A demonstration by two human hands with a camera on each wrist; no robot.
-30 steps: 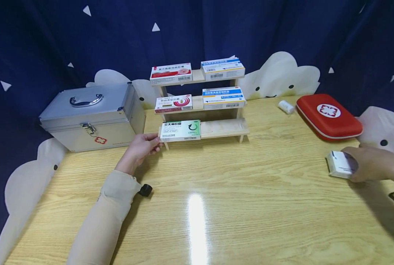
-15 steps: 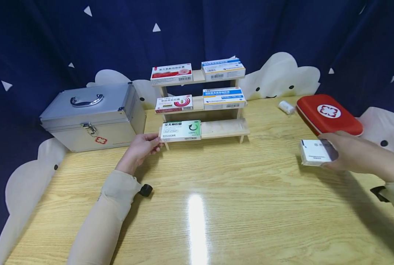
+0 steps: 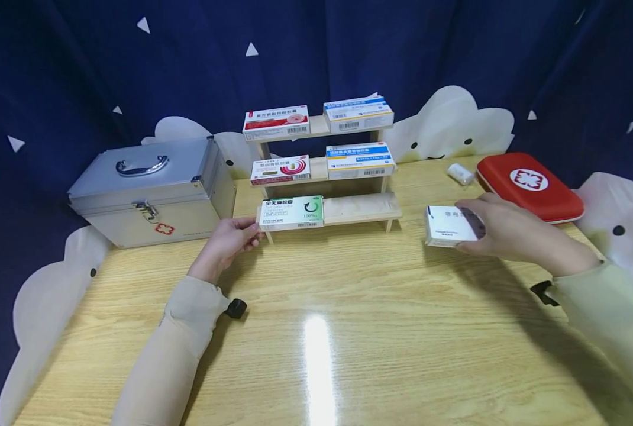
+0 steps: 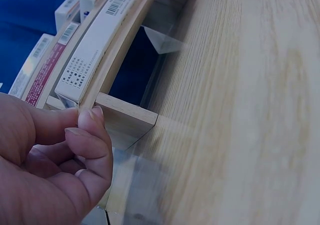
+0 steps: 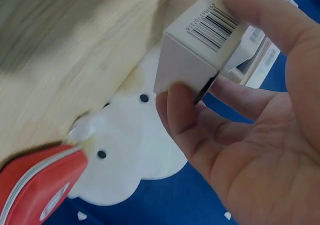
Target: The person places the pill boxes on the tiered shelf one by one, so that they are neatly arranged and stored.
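Observation:
My right hand (image 3: pixel 489 228) grips a small white medicine box (image 3: pixel 446 225) by its right end, held above the table just right of the wooden display rack (image 3: pixel 361 207). In the right wrist view the box's barcode end (image 5: pixel 212 27) faces the camera, between thumb and fingers. My left hand (image 3: pixel 228 242) pinches the left end of the rack's lowest shelf (image 4: pixel 112 67), fingertips right at the corner of the green-and-white medicine box (image 3: pixel 291 213). That box lies on the shelf's left half; bare wood shows on its right half.
Red-and-white boxes (image 3: pixel 276 121) and blue-and-white boxes (image 3: pixel 360 160) sit on the upper two shelves. A silver first-aid case (image 3: pixel 146 189) stands left of the rack. At the right lie a white roll (image 3: pixel 460 173) and a red zip case (image 3: pixel 532 183), partly behind my right hand.
My right hand has carried the white box leftward and away from me, from beside the red case toward the rack. My left hand has stayed at the shelf end.

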